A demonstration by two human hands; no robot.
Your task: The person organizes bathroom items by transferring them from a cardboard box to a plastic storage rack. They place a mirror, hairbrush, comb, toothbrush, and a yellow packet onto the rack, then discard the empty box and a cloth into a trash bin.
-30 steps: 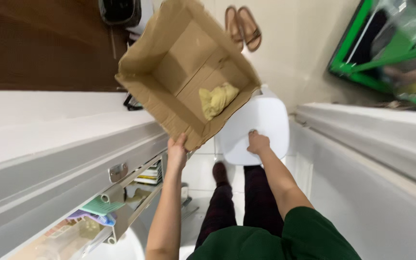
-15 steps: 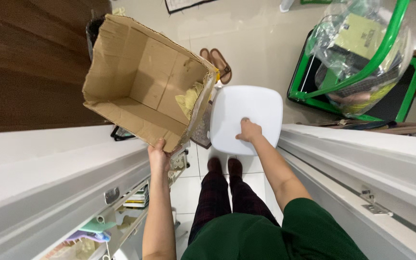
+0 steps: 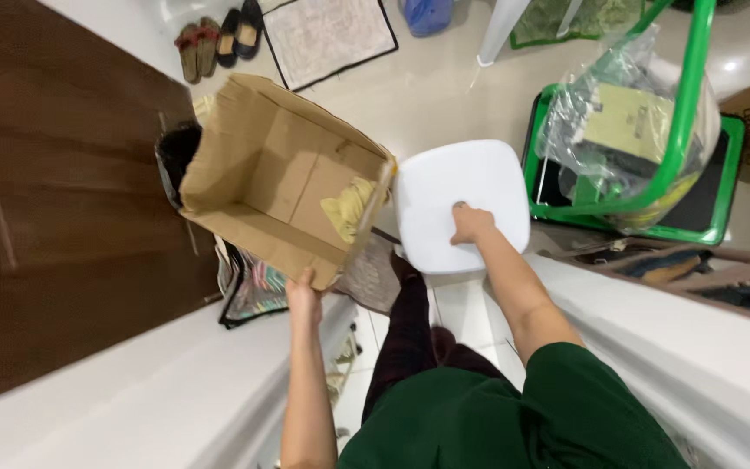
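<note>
A: Where's the cardboard box (image 3: pixel 284 187)?

B: Held up over the floor, open, tilted, a yellow cloth (image 3: pixel 348 207) inside. The left hand (image 3: pixel 304 298) pinches its lower corner.

A: And the white stool (image 3: pixel 462 201)?

B: Just beside the box. The right hand (image 3: pixel 470 223) is clamped on a slot in its seat.

A: Around them?

B: A green cart (image 3: pixel 687 130) carrying a plastic bag (image 3: pixel 622 122), a brown door (image 3: pixel 54 208), a mat (image 3: pixel 327 35), sandals (image 3: pixel 195 48).

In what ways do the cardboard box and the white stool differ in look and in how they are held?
The cardboard box is brown, open and tilted, with a yellow cloth inside; the white stool is smooth, closed on top and bears nothing. The left hand grips the box at its rim; the right hand rests on the stool's middle. Both are roughly square.
</note>
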